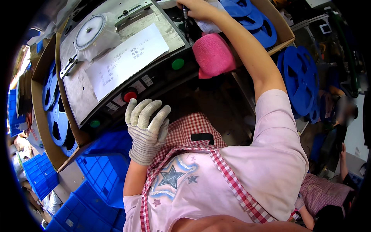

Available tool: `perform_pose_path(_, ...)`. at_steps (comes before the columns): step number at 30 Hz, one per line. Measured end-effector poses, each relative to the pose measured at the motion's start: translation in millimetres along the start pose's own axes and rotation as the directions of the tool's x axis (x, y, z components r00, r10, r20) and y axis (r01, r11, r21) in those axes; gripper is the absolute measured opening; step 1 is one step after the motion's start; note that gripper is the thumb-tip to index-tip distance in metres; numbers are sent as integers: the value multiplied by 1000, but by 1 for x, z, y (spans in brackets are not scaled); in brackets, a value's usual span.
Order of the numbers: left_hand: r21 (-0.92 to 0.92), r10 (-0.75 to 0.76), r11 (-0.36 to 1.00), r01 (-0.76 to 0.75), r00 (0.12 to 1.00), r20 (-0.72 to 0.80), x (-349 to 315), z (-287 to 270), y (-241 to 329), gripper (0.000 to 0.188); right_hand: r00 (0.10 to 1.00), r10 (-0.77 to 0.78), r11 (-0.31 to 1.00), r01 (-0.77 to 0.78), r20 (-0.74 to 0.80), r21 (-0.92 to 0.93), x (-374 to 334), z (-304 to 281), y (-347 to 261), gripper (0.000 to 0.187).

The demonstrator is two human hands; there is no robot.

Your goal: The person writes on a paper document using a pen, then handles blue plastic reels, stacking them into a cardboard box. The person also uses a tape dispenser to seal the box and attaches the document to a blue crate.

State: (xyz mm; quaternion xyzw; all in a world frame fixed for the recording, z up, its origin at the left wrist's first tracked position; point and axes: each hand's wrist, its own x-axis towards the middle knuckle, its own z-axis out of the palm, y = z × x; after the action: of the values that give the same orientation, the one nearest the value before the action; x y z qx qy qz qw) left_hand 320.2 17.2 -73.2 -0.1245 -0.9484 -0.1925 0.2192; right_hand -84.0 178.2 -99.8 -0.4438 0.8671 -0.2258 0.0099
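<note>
My left hand (pixel 147 127) wears a grey-white knitted glove. Its fingers are loosely bent, nothing lies in them, and they are just below a red push button (pixel 130 96) on the machine's front panel. Bare and far off at the top edge, my right hand (pixel 198 9) has its fingers closed on a slim dark pen (pixel 186 16), partly hidden by the hand. A white sheet with handwriting (pixel 127 62) lies on the metal machine top (pixel 77 91). Behind it is a round reel (pixel 91 31) wrapped in white film. A pink wrapped block (pixel 213 55) sits at the machine's right corner.
Cardboard boxes with blue plastic reels stand left (pixel 58 120) and right (pixel 253 19) of the machine. More blue reels (pixel 299 81) are at the right. Blue crates (pixel 102 174) are stacked at lower left. Another person (pixel 324 193) is at the lower right. Green buttons (pixel 177 63) flank the panel.
</note>
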Motion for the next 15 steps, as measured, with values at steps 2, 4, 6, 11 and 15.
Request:
perform_pose_path(2,9,-26,1000,26,1000,7,-2,-2,0,40,999,-32,997,31,-2,-74,9,-1,14,46)
perform_pose_path(4,5,-37,999,37,999,24,0,-4,1,39,985,126,990,-132,121,48,22,-3,44,71)
perform_pose_path(6,5,-44,999,44,999,15,-3,-5,-1,38,1000,12,999,-13,-21,-53,27,11,44,77)
perform_pose_path(11,17,-56,998,56,998,26,-6,1,-5,34,995,75,958,-90,-65,-271,34,25,2,74)
perform_pose_path(15,12,-28,1000,28,999,41,1,4,-6,34,987,162,943,-155,-2,-296,20,-4,-14,54)
